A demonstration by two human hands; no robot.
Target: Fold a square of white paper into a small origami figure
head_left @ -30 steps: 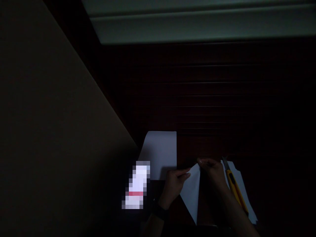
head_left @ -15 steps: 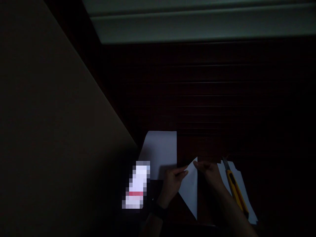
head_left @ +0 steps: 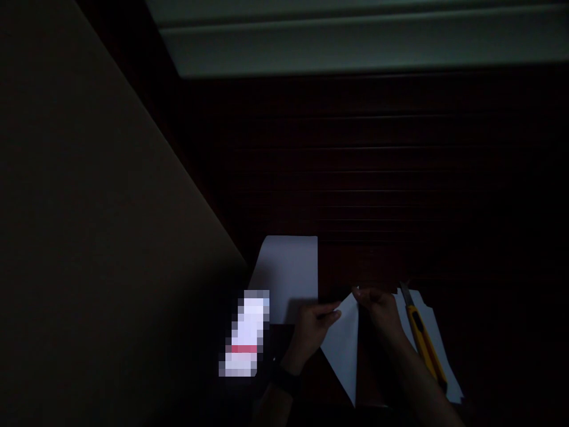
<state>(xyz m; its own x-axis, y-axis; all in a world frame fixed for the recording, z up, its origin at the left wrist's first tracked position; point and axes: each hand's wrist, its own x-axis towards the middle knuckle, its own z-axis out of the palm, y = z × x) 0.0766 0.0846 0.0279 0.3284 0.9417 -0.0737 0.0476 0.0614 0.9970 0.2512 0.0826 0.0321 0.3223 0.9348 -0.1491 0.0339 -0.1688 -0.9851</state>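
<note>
A white sheet of paper (head_left: 343,347), folded into a triangle, is held up between my two hands with one point hanging down. My left hand (head_left: 310,332), with a dark band at the wrist, pinches its upper left edge between thumb and fingers. At the top corner, my right hand (head_left: 377,305) is closed on the paper with thumb and fingertips. Just right of that hand, a yellow utility knife (head_left: 424,341) with its blade out lies on several white paper pieces (head_left: 444,350).
Flat white paper (head_left: 291,267) lies behind my left hand. A bright, pixelated screen-like shape (head_left: 246,332) is at the left. A pale wall or panel (head_left: 111,207) slants along the left side, and dark slats (head_left: 377,148) rise behind the dark red table (head_left: 373,379).
My right hand has moved slightly right and its fingers now cover more of the top corner. The folded paper has shifted a little right and its lower tip hangs lower.
</note>
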